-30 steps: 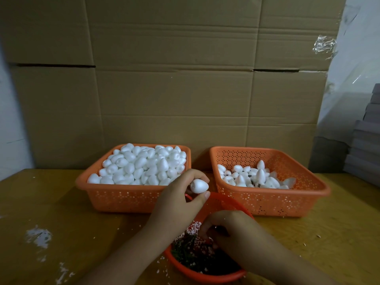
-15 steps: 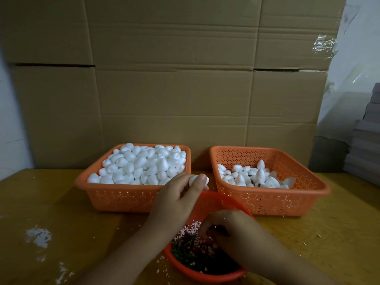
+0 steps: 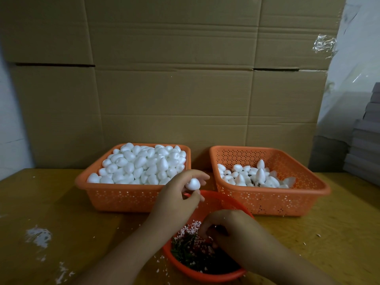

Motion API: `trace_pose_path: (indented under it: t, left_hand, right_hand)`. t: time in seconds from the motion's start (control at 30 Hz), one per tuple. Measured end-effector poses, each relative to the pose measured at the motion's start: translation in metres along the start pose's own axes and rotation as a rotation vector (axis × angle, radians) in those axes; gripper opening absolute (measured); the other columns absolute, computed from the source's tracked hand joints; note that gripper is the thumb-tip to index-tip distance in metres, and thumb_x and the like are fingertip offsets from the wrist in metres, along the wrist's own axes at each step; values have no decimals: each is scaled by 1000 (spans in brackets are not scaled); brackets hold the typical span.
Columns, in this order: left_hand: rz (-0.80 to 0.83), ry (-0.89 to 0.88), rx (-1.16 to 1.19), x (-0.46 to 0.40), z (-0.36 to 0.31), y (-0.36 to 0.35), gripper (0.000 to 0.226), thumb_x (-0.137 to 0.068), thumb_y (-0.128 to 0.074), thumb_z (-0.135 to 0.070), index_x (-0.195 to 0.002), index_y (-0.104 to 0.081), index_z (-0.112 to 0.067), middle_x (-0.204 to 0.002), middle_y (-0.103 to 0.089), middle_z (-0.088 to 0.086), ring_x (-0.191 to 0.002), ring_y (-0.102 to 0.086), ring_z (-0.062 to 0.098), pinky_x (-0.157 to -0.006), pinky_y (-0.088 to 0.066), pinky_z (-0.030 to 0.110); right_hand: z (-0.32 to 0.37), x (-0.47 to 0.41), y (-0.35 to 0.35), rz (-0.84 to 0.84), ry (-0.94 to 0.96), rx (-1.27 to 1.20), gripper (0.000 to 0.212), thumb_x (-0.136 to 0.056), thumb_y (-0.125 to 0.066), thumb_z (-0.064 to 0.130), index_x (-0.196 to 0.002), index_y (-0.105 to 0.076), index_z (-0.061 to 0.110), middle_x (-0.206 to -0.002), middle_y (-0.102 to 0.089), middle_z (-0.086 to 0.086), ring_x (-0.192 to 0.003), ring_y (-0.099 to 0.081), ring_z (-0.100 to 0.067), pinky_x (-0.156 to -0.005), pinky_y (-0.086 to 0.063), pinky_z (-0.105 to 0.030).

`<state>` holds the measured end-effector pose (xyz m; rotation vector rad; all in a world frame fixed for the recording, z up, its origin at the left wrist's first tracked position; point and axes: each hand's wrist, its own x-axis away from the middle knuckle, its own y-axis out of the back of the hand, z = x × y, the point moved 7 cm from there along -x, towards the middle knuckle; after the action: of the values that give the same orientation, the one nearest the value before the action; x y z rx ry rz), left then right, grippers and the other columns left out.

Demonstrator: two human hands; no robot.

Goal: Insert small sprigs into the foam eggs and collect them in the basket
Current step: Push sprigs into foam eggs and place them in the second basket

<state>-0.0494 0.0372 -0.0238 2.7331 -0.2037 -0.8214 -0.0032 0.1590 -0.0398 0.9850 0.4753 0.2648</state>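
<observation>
The left hand [image 3: 176,194] has rolled the foam egg [image 3: 192,184] between its fingers [image 3: 202,176], uncovering it again.

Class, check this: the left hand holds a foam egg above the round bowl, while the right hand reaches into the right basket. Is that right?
Not quite. The head view shows the right hand reaching into the round bowl, not the right basket. The left hand does hold a foam egg.

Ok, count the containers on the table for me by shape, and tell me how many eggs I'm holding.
Square orange baskets: 2, one heaped with foam eggs, one partly filled.
Round red bowl: 1.
Foam egg held in the left hand: 1.
Total: 3 containers, 1 egg in hand.
</observation>
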Motion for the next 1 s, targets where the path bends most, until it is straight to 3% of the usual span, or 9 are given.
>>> trace_pose_path:
  t: [0.13, 0.23, 0.4, 0.5, 0.57, 0.7, 0.8, 0.93, 1.0]
  left_hand:
    - [-16, -24, 0, -1, -3, 1, 48, -88, -55, -8, -104, -65, -52, -105, -61, -23, -91, -66, 6, -72, -55, 28]
    - [-15, -31, 63, -1, -6, 1, 41, -87, -48, -21, -108, -66, -52, -109, -60, -23, -96, -65, 7, -66, -53, 22]
    - [-8, -42, 92, 0, -6, 0, 44, -100, -50, -7, -116, -65, -45, -116, -62, -21, -105, -64, 6, -69, -53, 21]
    - [-26, -24, 76, -1, -3, 1, 46, -93, -62, -11, -120, -58, -47, -113, -64, -22, -108, -62, 5, -83, -54, 33]
    - [-46, -11, 88, -1, -2, 3, 44, -85, -68, -18, -116, -57, -47, -108, -65, -21, -105, -63, 5, -84, -52, 32]
    - [-96, 13, -10, 0, -2, 7, 35, -82, -77, -18, -97, -62, -45, -101, -66, -22, -98, -63, 1, -79, -46, 17]
    - [-111, -48, -99, 1, -8, 8, 25, -79, -80, -20, -87, -65, -39, -95, -64, -16, -95, -61, 2, -76, -45, 12]
    - [-91, -93, -162, 2, -14, 6, 8, -79, -77, -38, -82, -69, -36, -91, -62, -13, -93, -60, 2, -76, -44, 10]
    - [-72, -108, -200, 2, -15, 5, 23, -80, -68, -55, -80, -69, -33, -86, -64, -13, -89, -61, 3, -73, -44, 12]
  right_hand:
    - [1, 1, 1, 10, 2, -9, 30, -89, -58, 11, -93, -69, 38, -76, -57, 41, -84, -59, 13, -72, -43, -6]
    - [2, 1, 1, 9, 5, -16, 30, -89, -57, 11, -92, -70, 37, -75, -56, 44, -81, -58, 14, -70, -41, -4]
    - [1, 1, 0, 14, -3, -25, 30, -88, -57, 10, -91, -70, 37, -76, -56, 45, -80, -59, 14, -70, -41, -4]
    - [1, 1, 0, 8, 4, -13, 29, -88, -57, 10, -93, -69, 36, -76, -55, 45, -81, -58, 15, -71, -40, -3]
    - [2, 1, 1, 5, 5, -16, 29, -88, -56, 11, -92, -69, 36, -76, -56, 44, -81, -58, 14, -71, -41, -4]
    - [2, 2, 1, 10, 3, -30, 28, -89, -57, 11, -91, -70, 36, -75, -56, 45, -79, -59, 14, -70, -42, -4]
    - [2, 1, 1, 18, -3, -44, 28, -89, -58, 10, -90, -70, 35, -74, -56, 45, -77, -59, 14, -70, -42, -5]
    - [2, 1, 0, 13, -9, -60, 27, -89, -58, 11, -88, -70, 35, -75, -59, 42, -78, -61, 11, -70, -44, -7]
    - [1, 1, 1, 5, -13, -61, 27, -88, -58, 11, -88, -70, 35, -74, -59, 41, -77, -61, 11, -72, -46, -9]
